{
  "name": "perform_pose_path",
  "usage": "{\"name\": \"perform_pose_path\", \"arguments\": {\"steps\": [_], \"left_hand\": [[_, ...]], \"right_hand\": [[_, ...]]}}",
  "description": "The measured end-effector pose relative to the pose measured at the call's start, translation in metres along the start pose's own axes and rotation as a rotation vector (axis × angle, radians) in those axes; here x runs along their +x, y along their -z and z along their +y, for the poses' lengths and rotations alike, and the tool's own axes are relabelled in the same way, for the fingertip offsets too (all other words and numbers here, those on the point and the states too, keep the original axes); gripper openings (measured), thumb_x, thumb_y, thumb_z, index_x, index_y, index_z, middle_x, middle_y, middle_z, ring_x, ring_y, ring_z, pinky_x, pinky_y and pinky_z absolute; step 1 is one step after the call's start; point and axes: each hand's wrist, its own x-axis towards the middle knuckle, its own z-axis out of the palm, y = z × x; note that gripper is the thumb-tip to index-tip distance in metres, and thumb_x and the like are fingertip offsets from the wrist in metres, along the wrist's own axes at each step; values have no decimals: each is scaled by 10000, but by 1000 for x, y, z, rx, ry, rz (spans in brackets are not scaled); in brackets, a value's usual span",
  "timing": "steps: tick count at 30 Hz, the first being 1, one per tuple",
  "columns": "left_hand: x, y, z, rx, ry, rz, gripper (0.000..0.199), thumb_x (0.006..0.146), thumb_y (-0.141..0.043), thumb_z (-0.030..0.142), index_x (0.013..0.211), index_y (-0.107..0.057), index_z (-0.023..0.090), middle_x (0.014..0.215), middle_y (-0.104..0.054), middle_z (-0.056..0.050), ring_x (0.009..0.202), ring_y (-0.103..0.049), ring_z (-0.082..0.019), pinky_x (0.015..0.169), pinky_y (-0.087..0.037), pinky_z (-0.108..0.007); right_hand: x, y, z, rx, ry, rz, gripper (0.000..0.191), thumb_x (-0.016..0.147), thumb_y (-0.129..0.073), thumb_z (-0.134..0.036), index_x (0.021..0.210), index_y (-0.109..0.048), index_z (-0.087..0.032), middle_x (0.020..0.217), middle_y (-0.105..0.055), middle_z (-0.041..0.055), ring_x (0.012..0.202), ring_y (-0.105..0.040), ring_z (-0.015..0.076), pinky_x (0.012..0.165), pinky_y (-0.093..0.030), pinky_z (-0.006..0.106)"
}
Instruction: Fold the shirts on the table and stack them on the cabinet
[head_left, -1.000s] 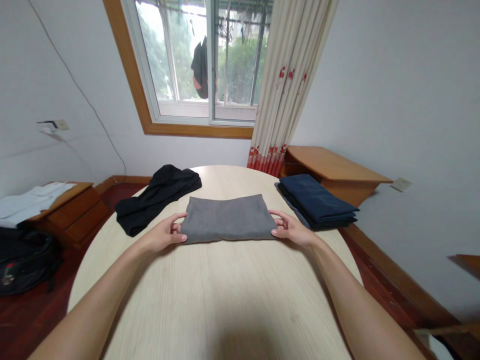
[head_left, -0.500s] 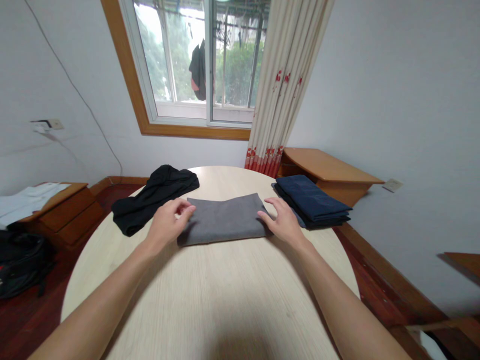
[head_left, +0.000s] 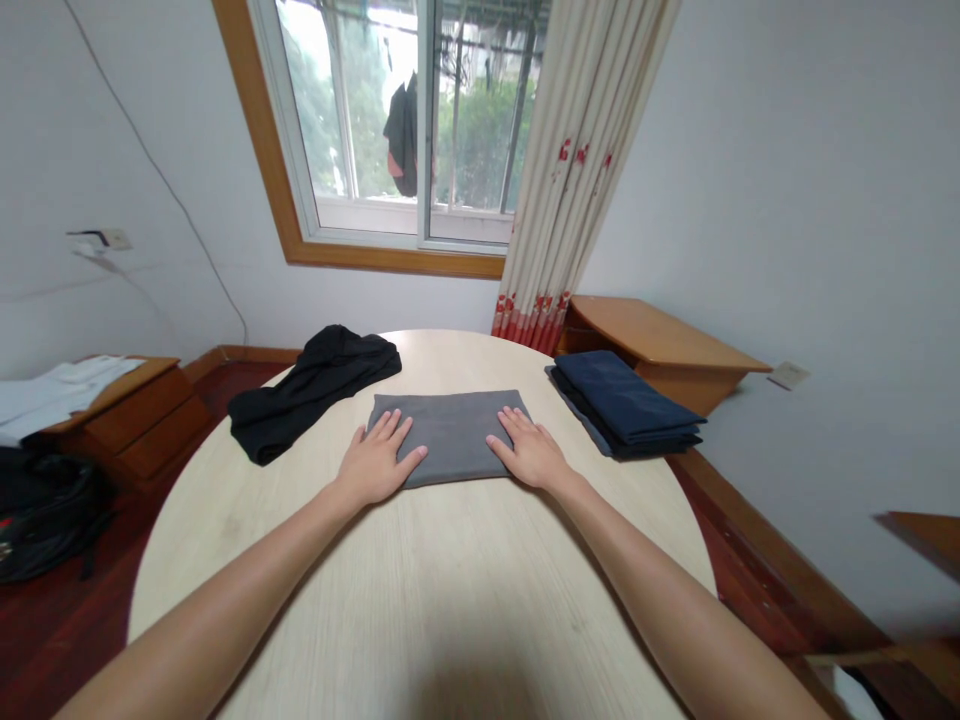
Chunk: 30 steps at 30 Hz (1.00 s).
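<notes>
A grey folded cloth (head_left: 454,430) lies flat on the round, light wooden table (head_left: 450,600). My left hand (head_left: 379,460) rests on its left end, palm down with the fingers spread. On the right end lies my right hand (head_left: 529,447), also flat with its fingers apart. Neither hand grips anything. Beyond my left hand is a crumpled black garment (head_left: 307,390) at the table's left edge. To the right of my right hand sits a stack of folded dark blue and black clothes (head_left: 626,400).
A wooden desk (head_left: 660,335) stands behind the table's right side, beside a curtain (head_left: 577,170). At the left are a wooden cabinet (head_left: 150,425) with white papers or cloth on it and a black bag (head_left: 52,515) on the floor.
Both hands have come down flat onto the grey cloth, and their fingers have spread. The cloth's top edge lies straighter and flatter. The view has shifted slightly.
</notes>
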Motion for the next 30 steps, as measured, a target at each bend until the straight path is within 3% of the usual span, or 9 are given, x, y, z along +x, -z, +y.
{"name": "perform_pose_path", "arguments": {"steps": [3, 8, 12, 18, 21, 25, 28, 30], "left_hand": [[7, 5, 6, 52, 13, -2, 756, 982, -282, 637, 1550, -377, 147, 1645, -227, -123, 1533, -188, -318, 1213, -146, -575], [44, 12, 12, 70, -99, 51, 681, 999, -298, 582, 1515, -434, 160, 1639, -260, -137, 1530, -192, -329, 1206, -119, -594], [65, 4, -11, -16, 63, -43, 687, 1003, -260, 583, 1521, -420, 161, 1628, -289, -151, 1514, -240, -340, 1191, -180, -591], [60, -8, -27, -102, 191, 17, 710, 987, -262, 608, 1521, -415, 166, 1644, -250, -144, 1508, -252, -352, 1181, -239, -570], [57, -8, -27, -105, 246, 37, 736, 984, -273, 603, 1535, -377, 126, 1636, -246, -182, 1500, -273, -353, 1174, -261, -551], [42, -3, -38, -149, 264, 80, 716, 995, -264, 548, 1534, -360, 86, 1614, -299, -203, 1475, -336, -335, 1150, -314, -496], [24, 9, -48, -177, 203, 106, 661, 999, -205, 511, 1321, -612, 101, 1461, -539, -202, 1353, -499, -347, 1061, -407, -459], [13, 21, -51, -200, 206, 51, 717, 985, -167, 568, 1094, -726, 134, 1257, -683, -202, 1196, -615, -368, 954, -466, -449]], "right_hand": [[8, 7, -14, -67, 29, 10, 657, 1007, -364, -537, 1516, -416, -125, 1620, -304, 144, 1517, -249, 291, 1210, -183, 559], [42, 10, -33, -75, 236, 47, 617, 1003, -400, -533, 1493, -453, -163, 1614, -335, 132, 1514, -251, 286, 1218, -128, 546], [68, -3, -12, 6, 110, -14, 665, 997, -364, -609, 1481, -468, -165, 1568, -418, 143, 1469, -345, 305, 1192, -205, 551], [74, -15, 21, 83, 43, 48, 621, 1015, -323, -584, 1426, -533, -168, 1518, -496, 121, 1426, -413, 278, 1175, -288, 457], [69, -12, 18, 70, 35, 43, 615, 1017, -314, -575, 1411, -546, -163, 1485, -531, 132, 1390, -452, 276, 1148, -332, 435], [46, -3, -2, 8, -70, 33, 621, 1021, -277, -562, 1395, -549, -147, 1455, -545, 177, 1347, -480, 315, 1066, -400, 507], [8, 4, -24, -130, -155, 38, 624, 1024, -264, -516, 1276, -640, -86, 1315, -625, 253, 1222, -574, 375, 970, -445, 549], [-25, 7, -36, -233, -185, 7, 650, 1010, -289, -527, 1137, -716, -54, 1160, -681, 297, 1081, -648, 406, 925, -449, 576]]}}
